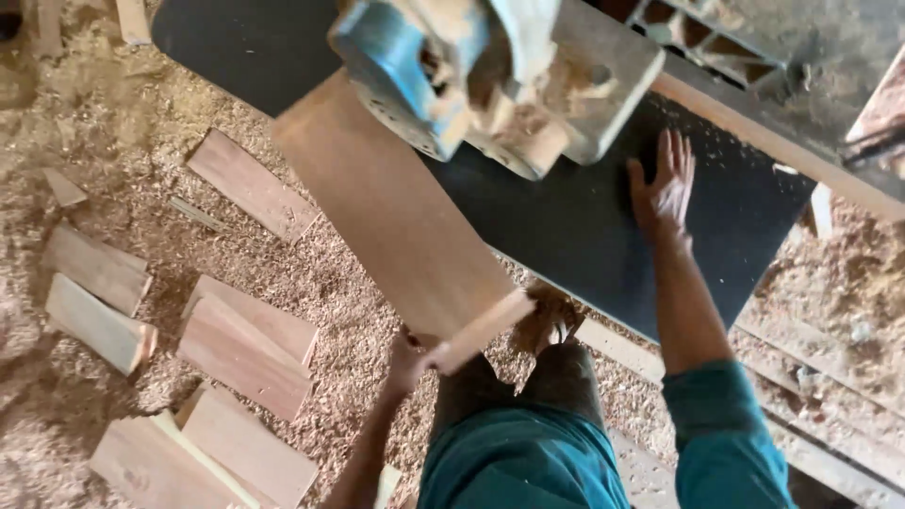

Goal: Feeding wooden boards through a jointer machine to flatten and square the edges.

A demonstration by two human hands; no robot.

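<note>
My left hand [411, 356] grips the near end of a long reddish wooden board [396, 217]. The board slants up and away over a dark flat machine table [584, 236]; its far end runs under a blue and sawdust-caked machine head [471, 75]. My right hand [665, 188] lies flat on the dark table, fingers spread, to the right of the board and just below the machine head. It holds nothing.
Several cut wooden boards [245, 344] lie scattered on the sawdust-covered floor [113, 123] at the left. A light wooden rail [773, 141] borders the table's far right edge. My foot [547, 320] stands by the table's near edge.
</note>
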